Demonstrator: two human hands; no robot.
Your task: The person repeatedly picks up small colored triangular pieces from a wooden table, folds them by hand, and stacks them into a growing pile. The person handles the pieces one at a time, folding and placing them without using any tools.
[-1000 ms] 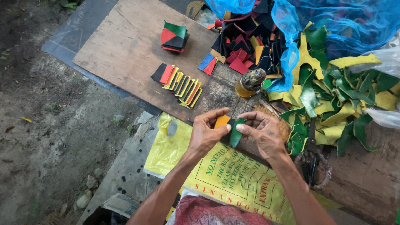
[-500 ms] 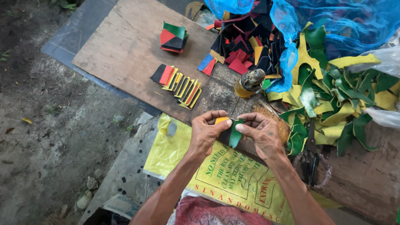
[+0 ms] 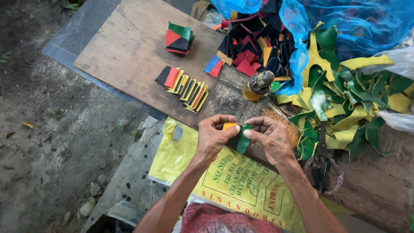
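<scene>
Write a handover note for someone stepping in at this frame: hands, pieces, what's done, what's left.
Left hand: pinching a small yellow, black and green piece.
Right hand: pinching the same piece from the other side.
Done, by the look of it: a row of assembled pieces and a small stack on the wooden board.
Left: loose cut squares and yellow-green scraps.
</scene>
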